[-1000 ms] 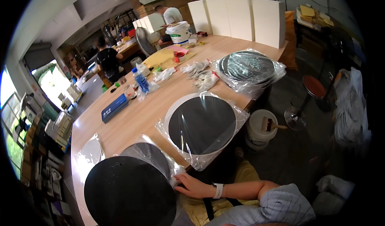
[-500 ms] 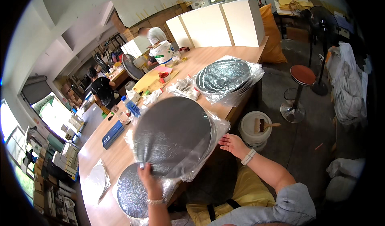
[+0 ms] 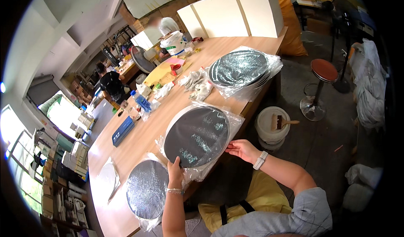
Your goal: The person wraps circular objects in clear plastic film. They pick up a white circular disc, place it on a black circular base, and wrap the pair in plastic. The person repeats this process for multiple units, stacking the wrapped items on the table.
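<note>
A dark grey round disc (image 3: 197, 136) in a clear plastic bag lies near the table's front edge, almost flat. My left hand (image 3: 175, 172) grips its near-left rim, thumb on top and the other fingers hidden beneath. At the right side my right hand (image 3: 242, 150) pinches the edge of the clear plastic bag (image 3: 234, 122), fingers closed together. Just left of my left hand sits another bagged disc (image 3: 147, 188), silvery and shiny. Farther back at the right, a stack of bagged shiny discs (image 3: 238, 67) rests at the table edge.
On the wooden table (image 3: 105, 146) are a blue box (image 3: 123, 131), a blue-capped bottle (image 3: 141, 101), work gloves (image 3: 195, 83) and thin white sheets (image 3: 108, 177). A white bucket (image 3: 269, 132) with a brush (image 3: 283, 122) and a red stool (image 3: 324, 70) stand right. Two people work farther off.
The dark disc has come down from a raised, tilted position toward the table. My left hand moved with it, and my right hand's spread fingers have closed on the bag's edge.
</note>
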Available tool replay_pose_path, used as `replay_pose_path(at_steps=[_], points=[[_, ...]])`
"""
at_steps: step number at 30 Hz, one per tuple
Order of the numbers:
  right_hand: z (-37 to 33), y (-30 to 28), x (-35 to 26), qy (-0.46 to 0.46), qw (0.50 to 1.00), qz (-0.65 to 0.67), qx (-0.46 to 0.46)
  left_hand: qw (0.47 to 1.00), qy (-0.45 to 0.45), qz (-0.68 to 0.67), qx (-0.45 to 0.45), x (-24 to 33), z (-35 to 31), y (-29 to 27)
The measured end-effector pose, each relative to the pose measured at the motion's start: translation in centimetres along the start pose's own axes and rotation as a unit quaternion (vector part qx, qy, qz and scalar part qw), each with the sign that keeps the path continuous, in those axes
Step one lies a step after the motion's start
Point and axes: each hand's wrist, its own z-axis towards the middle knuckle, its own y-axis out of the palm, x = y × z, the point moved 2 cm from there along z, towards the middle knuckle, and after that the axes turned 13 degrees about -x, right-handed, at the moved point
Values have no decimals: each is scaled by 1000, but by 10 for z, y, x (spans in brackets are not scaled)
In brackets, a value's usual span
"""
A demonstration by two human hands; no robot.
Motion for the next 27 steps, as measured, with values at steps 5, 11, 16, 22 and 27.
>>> replay_pose_path(at_steps=[5, 11, 16, 22, 27], points=[[-6, 24, -8, 35, 999, -4, -23, 995, -78, 41, -38, 12, 3, -5], [-15, 33, -7, 47, 961, -271, 36, 918, -58, 393, 20, -28, 34, -58], [-29, 102, -1, -283, 528, -785, -160, 943, -156, 287, -61, 11, 26, -31], [10, 125, 49, -371, 363, -837, -176, 962, -119, 245, 22, 19, 9, -23], [26, 126, 24, -352, 480, -787, -161, 990, 60, 122, 35, 37, -52, 2]])
